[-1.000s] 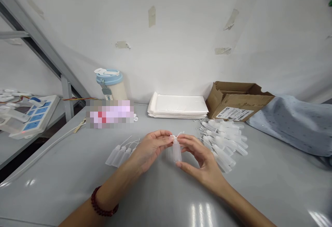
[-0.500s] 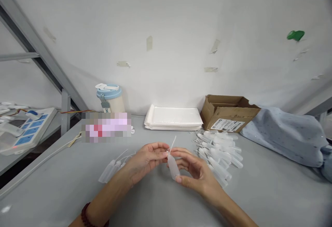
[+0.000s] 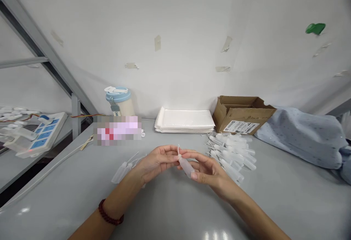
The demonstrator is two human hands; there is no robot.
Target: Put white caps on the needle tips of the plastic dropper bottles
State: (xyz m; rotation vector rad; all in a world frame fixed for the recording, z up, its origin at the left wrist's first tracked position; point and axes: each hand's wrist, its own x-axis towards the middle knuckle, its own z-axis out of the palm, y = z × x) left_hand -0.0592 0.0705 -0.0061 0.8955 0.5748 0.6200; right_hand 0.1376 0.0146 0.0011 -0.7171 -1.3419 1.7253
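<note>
A small translucent plastic bottle (image 3: 186,167) with a thin needle-like tip is held above the grey table (image 3: 274,196). My right hand (image 3: 208,170) grips its body, thumb under it. My left hand (image 3: 157,159), with a bead bracelet on the wrist, pinches the bottle's neck and tip. A pile of the same bottles (image 3: 231,150) lies just right of my right hand. A short row of bottles with tips (image 3: 123,168) lies left of my left hand, partly hidden by it.
At the back stand a blue-lidded cup (image 3: 119,101), a stack of white bags (image 3: 185,120) and an open cardboard box (image 3: 241,115). A blue-grey cloth (image 3: 304,136) lies at right. At left are a metal frame post (image 3: 75,117) and a side table with a blue-buttoned device (image 3: 41,136).
The bottle has tilted over from near upright, its base now pointing toward the right. Both hands stay closed on it. The view has shifted slightly.
</note>
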